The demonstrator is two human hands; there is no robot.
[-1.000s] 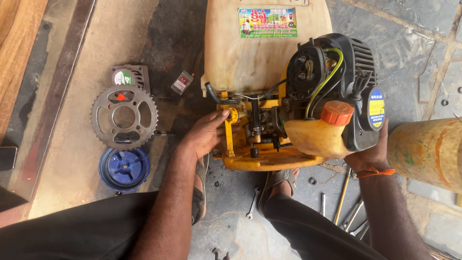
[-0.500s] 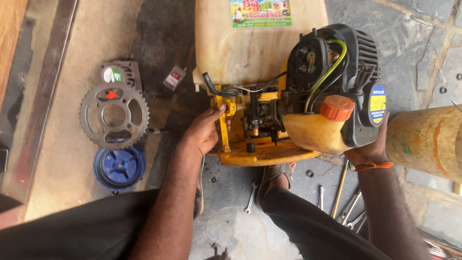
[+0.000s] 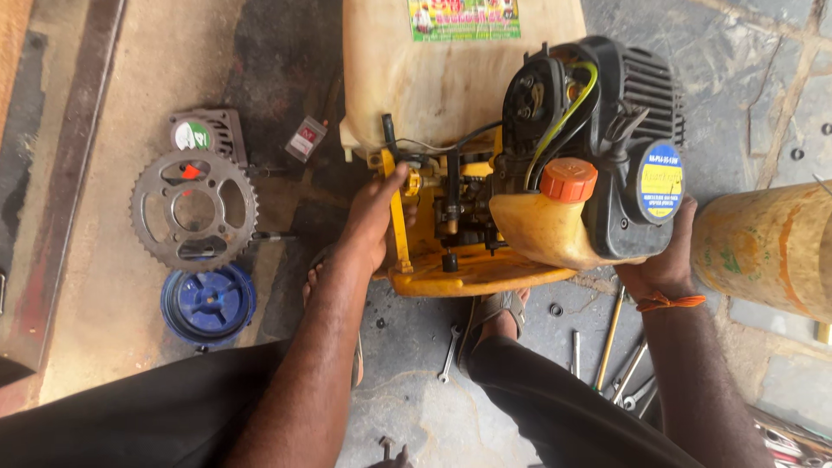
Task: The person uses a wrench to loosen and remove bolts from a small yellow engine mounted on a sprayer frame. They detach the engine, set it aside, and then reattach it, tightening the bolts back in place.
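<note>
A small black engine (image 3: 598,121) with a yellowed fuel tank and an orange cap (image 3: 568,179) sits on a yellow frame (image 3: 451,273), beside a large cream plastic tank (image 3: 433,74). My left hand (image 3: 374,217) rests on the frame's upright bar, fingertips at a brass fitting (image 3: 414,182) of the pump. My right hand (image 3: 663,260) is cupped around the engine's black side cover, bracing it. A round blue sticker (image 3: 660,182) faces me on that cover.
On the left floor lie a steel chain sprocket (image 3: 194,211), a blue round cap (image 3: 208,303) and a small grey cover (image 3: 206,134). Spanners (image 3: 448,355) and rods (image 3: 609,338) lie by my sandalled feet. A yellowish drum (image 3: 767,247) stands at right.
My view has shifted, so the machine sits higher in frame. My left hand stays at the pump fitting with small finger movement; my right hand keeps hold of the engine side.
</note>
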